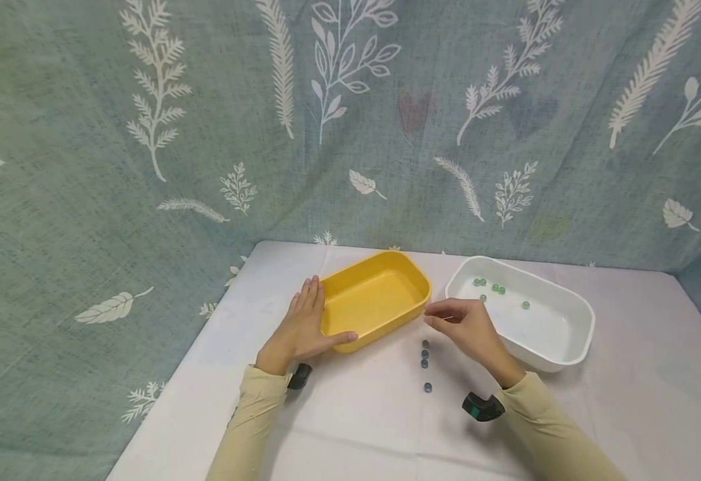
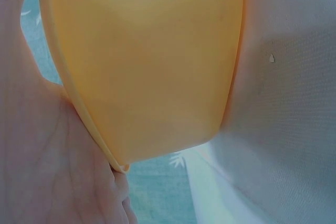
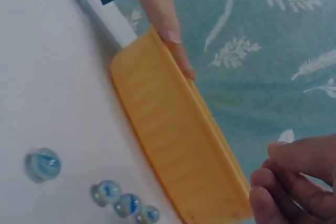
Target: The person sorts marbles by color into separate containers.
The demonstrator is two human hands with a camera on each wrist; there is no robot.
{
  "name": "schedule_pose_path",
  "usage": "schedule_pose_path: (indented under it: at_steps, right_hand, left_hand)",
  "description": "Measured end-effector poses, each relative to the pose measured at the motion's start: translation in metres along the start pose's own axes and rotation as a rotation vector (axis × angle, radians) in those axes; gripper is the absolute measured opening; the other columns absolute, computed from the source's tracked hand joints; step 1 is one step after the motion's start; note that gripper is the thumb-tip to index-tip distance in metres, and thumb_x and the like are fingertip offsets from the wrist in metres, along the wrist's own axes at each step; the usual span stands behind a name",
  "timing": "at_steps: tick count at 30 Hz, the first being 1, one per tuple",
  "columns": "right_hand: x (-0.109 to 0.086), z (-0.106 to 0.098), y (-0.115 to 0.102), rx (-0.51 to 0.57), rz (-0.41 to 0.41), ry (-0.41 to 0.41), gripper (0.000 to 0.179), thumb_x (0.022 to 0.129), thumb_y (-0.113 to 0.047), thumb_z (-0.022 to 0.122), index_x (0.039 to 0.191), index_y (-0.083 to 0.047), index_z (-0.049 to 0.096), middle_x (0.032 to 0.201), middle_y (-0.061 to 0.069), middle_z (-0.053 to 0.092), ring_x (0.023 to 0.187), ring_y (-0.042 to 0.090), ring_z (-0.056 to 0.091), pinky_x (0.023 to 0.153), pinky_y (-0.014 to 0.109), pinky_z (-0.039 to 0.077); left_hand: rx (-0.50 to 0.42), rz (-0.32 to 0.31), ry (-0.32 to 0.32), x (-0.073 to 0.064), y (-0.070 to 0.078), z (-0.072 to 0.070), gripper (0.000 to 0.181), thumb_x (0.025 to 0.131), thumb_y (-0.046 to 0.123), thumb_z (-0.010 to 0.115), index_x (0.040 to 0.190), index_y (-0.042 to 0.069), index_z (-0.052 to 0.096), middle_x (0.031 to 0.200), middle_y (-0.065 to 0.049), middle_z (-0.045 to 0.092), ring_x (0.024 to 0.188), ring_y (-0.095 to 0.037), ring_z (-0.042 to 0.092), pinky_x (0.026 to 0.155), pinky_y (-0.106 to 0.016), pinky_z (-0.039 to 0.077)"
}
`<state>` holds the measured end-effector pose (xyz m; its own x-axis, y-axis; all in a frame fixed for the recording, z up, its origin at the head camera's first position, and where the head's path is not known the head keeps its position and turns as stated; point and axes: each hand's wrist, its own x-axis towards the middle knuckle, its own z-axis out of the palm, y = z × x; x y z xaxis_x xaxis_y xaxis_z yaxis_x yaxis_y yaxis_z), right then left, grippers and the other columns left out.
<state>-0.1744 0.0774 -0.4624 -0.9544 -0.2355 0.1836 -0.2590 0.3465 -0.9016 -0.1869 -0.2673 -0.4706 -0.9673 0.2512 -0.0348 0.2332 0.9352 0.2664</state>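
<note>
Glass marbles (image 1: 424, 364) are lined vertically, lower centre, below the nearer right hand (image 1: 468, 329), bunched, contents indiscernible; left hand (image 1: 306, 325) spread.

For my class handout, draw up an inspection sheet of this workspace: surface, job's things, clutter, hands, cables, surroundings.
Surface: white cover, creased; small pale fleck in the left wrist view.
Job's things: four bluish marbles on the cover; yellow tray; white tray holding six visible green marbles.
Clutter: nothing seen.
Hands: left hand touches the yellow tray's rim; right hand has curled fingers near it, grasp unclear.
Cables: nothing seen.
Surroundings: leaf-patterned curtain.
</note>
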Motion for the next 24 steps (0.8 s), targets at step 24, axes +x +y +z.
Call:
schedule_pose_path:
  at_steps: [24]
  right_hand:
    - [-0.019, 0.003, 0.041, 0.036, 0.08, 0.021, 0.02, 0.088, -0.009, 0.081, 0.105, 0.001, 0.08, 0.104, 0.016, 0.08, 0.084, 0.003, 0.071, 0.078, 0.019, 0.057]
  left_hand:
    - [0.0, 0.001, 0.004, 0.002, -0.001, 0.002, 0.136, 0.079, 0.088, 0.057, 0.164, -0.004, 0.003, 0.175, -0.019, -0.007, 0.164, -0.035, -0.005, 0.132, -0.055, 0.007]
